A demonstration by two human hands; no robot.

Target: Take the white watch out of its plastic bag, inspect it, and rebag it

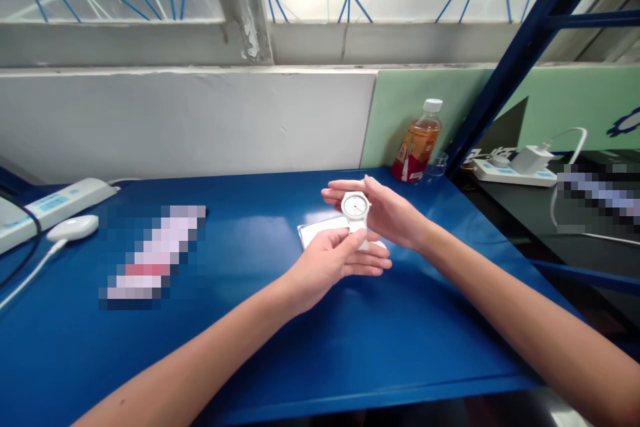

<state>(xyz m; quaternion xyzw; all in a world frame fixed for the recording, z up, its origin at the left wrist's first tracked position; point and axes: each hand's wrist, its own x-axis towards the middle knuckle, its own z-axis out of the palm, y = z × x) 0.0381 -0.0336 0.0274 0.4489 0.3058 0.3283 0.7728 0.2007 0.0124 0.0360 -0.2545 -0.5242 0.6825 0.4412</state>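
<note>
The thumb and fingers of the left hand (323,260) pinch the lower strap (357,224) of a white wristwatch (355,205), its dial raised above the grip and facing the viewer. The right hand (387,207) stands just behind it, fingers straight and close together (whether they touch the watch, I cannot tell). With one pinch as the only plain hold, the watch could tip or slide free if the thumb eases, and a nudge from the right hand could twist the strap. Beneath the hands, a white flat item (323,227), mostly hidden, lies on the blue tabletop (240,353); a dropped watch might strike it or the hard surface. Farther out, a drink bottle (417,147) stands near the wall, where a wide sweep of the right arm could topple it, and a white power strip (60,205) lies well apart, leftward.
</note>
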